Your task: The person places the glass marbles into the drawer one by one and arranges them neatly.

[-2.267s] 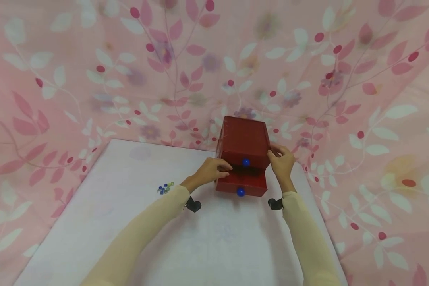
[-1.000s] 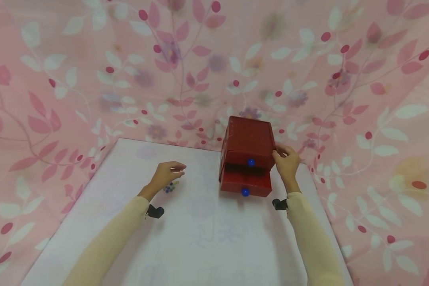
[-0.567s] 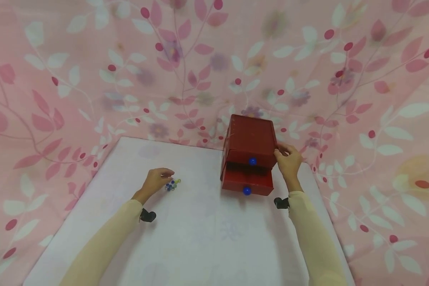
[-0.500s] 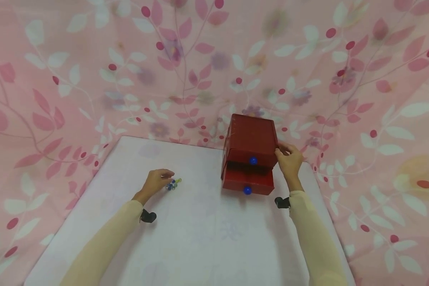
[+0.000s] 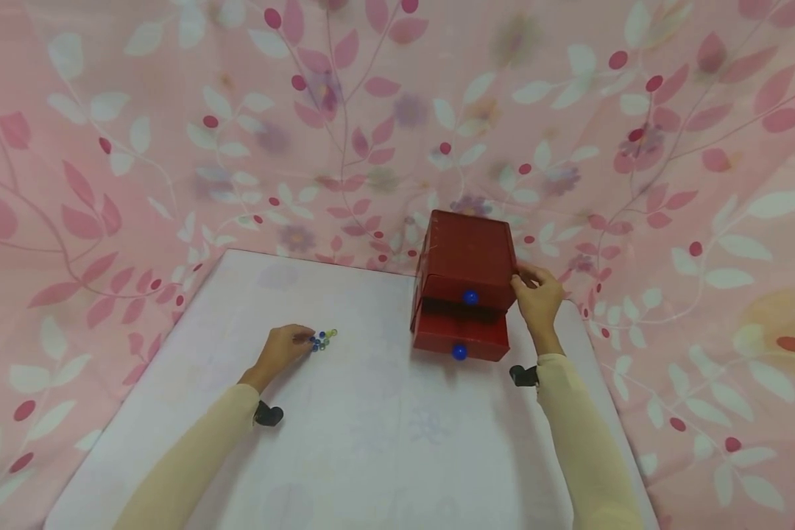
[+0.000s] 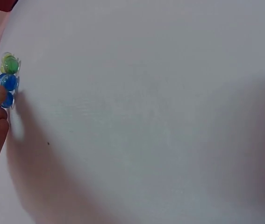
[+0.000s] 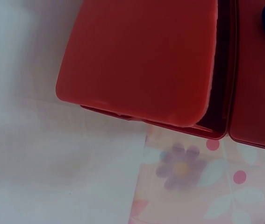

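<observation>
A small red drawer cabinet (image 5: pixel 470 246) with round blue knobs stands at the back of the white table, its lower drawer (image 5: pixel 460 338) pulled out and its upper one pushed in. My right hand (image 5: pixel 539 300) holds the cabinet's right side, thumb at the front edge; in the right wrist view the red drawer front (image 7: pixel 137 60) looms close. Left of the cabinet lies a small cluster of glass marbles (image 5: pixel 324 341), blue, green and yellowish. At its near-left edge my left hand (image 5: pixel 280 353) pinches a blue marble (image 6: pixel 7 100) between thumb and fingertips, which partly hide it.
A pink floral cloth (image 5: pixel 344 147) rises behind the table and along both sides. The white table top (image 5: pixel 384 434) stretches in front of the cabinet and the marbles. A black wrist camera (image 5: pixel 268 414) hangs under the left sleeve, and another black camera (image 5: pixel 523 375) by the right.
My left hand has left the open lower drawer, moved left and come down to the marbles, its fingertips closing on one. My right hand has stayed on the cabinet's side.
</observation>
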The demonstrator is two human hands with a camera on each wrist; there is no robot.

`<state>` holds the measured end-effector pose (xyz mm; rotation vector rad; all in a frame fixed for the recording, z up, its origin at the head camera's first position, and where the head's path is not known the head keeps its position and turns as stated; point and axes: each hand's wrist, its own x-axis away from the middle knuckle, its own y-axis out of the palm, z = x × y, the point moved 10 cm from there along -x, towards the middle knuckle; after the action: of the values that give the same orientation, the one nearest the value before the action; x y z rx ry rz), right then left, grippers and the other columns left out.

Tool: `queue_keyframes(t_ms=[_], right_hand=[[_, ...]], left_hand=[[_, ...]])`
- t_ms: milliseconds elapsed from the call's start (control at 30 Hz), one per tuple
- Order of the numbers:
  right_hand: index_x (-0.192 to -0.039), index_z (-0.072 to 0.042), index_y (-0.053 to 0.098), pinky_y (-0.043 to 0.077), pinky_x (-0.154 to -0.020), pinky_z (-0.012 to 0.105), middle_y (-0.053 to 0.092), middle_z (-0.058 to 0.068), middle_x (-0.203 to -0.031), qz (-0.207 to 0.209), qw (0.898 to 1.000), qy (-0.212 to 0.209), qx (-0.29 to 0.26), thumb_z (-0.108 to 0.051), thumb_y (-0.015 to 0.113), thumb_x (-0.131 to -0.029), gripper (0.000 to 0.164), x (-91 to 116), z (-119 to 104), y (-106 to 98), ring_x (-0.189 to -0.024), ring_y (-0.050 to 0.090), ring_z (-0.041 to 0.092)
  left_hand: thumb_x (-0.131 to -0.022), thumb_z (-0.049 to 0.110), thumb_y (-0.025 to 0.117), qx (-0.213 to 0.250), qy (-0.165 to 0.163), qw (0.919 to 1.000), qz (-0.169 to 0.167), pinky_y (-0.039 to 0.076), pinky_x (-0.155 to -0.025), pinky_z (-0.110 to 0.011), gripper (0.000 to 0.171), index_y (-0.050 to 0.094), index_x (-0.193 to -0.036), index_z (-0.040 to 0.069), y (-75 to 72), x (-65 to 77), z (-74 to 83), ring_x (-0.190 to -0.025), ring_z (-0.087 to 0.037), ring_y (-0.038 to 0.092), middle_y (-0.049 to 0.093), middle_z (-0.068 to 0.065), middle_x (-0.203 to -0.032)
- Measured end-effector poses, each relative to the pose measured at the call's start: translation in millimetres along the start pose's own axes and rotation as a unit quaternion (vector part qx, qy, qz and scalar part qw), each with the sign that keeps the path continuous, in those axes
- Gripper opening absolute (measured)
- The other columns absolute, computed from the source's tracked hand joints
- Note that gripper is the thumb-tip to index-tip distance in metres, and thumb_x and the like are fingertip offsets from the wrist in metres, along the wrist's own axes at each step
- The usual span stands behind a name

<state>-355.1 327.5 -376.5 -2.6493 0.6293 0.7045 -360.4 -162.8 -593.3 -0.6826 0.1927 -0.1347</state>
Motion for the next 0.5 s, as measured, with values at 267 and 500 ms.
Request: queue_keyframes(t_ms=[267, 500], right_hand=[[-0.101, 0.016, 0.069, 0.054, -0.087, 0.046, 0.064, 0.031, -0.099, 0.003, 1.000, -0.004, 0.008, 0.014, 0.067, -0.079, 0.022, 0.0, -1.7, -0.4, -0.097, 0.064, 0.044], [-0.103, 0.016, 0.068, 0.053, -0.088, 0.046, 0.064, 0.032, -0.100, 0.001, 1.000, -0.001, 0.000, 0.014, 0.066, -0.079, 0.024, -0.3, 0.8, -0.3, -0.097, 0.064, 0.046]], left_hand=[[-0.080, -0.003, 0.075, -0.016, 0.010, 0.9998, 0.011, 0.051, -0.092, -0.047, 0.031, 0.069, -0.110, -0.003, -0.1, 3.0, -0.3, -0.102, -0.034, 0.065, 0.068, -0.020, -0.110], [-0.081, -0.006, 0.072, -0.019, 0.007, 0.9996, 0.020, 0.051, -0.092, -0.048, 0.027, 0.070, -0.107, -0.003, -0.7, 4.0, -0.7, -0.102, -0.036, 0.064, 0.069, -0.020, -0.108]])
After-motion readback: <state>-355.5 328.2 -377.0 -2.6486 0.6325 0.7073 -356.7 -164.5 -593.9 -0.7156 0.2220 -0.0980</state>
